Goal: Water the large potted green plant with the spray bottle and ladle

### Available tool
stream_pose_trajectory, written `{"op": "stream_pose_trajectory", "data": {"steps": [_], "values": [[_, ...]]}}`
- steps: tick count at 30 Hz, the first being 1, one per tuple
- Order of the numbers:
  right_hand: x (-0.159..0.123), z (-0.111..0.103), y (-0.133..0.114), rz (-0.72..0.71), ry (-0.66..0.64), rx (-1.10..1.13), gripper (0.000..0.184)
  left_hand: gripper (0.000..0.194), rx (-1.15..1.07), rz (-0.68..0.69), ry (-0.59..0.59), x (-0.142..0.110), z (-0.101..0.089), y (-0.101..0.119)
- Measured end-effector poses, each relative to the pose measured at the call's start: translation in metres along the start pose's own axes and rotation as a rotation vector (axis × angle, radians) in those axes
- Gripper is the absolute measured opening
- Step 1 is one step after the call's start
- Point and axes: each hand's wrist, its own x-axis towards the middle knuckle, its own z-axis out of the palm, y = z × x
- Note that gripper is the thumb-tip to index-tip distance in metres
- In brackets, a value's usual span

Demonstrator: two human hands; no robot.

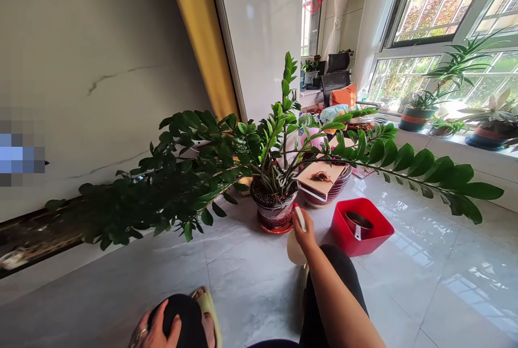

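My right hand (304, 234) reaches forward and is closed around a white spray bottle (295, 248) with a white and red nozzle (300, 216). The nozzle sits just in front of a glazed pot (274, 213) holding a large plant (226, 159) with long glossy green stems that spread left and right. My left hand (156, 329) rests on my dark-clad left knee at the bottom edge, fingers spread flat, with a ring on one finger.
A red square tub (362, 226) with a metal scoop inside stands on the tiled floor right of the pot. Behind it a bowl (326, 189) carries a board with brown debris. Potted plants (421, 110) line the windowsill at right. A marble wall rises at left.
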Motion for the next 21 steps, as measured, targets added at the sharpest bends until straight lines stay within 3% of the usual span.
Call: {"op": "stream_pose_trajectory", "data": {"steps": [4, 10, 17, 21], "values": [[-0.012, 0.014, -0.006, -0.026, -0.169, -0.056, 0.033, 0.068, 0.021, 0.008, -0.006, -0.003, 0.004, -0.005], [-0.023, 0.034, -0.017, -0.086, -0.303, 0.001, 0.029, 0.062, 0.031, 0.036, 0.063, -0.010, 0.002, -0.008], [-0.028, 0.052, -0.040, -0.198, -0.436, 0.026, 0.022, 0.061, 0.065, 0.017, 0.045, -0.016, -0.006, -0.011], [-0.027, 0.057, -0.036, -0.124, -0.369, -0.017, 0.028, 0.062, 0.065, 0.010, 0.032, -0.018, -0.008, -0.011]]}}
